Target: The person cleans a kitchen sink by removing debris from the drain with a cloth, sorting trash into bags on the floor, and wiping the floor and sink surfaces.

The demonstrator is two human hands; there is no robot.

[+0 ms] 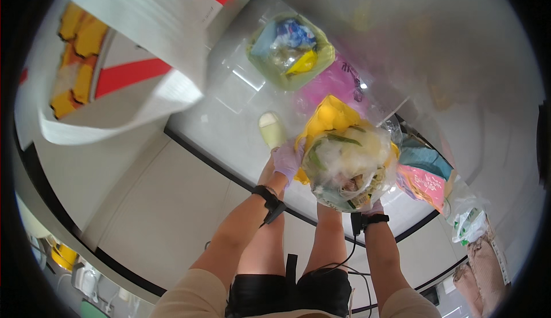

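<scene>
A bulging clear plastic bag (pixel 344 163) of mixed wrappers and scraps hangs in front of my legs. Yellow plastic (pixel 329 113) shows around its far and left edges. My left hand (pixel 289 159), in a thin lavender glove, grips the left side at the yellow plastic. Beneath the near right edge is my right hand (pixel 375 207), also gloved; its fingers are hidden under the bag, so its hold cannot be made out. Beyond, a pale yellow-green container (pixel 280 77) has blue and yellow wrappers inside. Pink plastic (pixel 333 88) with dark writing lies beside it.
A white bag (pixel 172 21) with red bands and yellow pictures looms close at the upper left. To the right are a pink-and-teal package (pixel 424 182) and a crumpled white plastic bag (pixel 469 225). A pale green slipper (pixel 272 129) shows on the glossy floor (pixel 228 98).
</scene>
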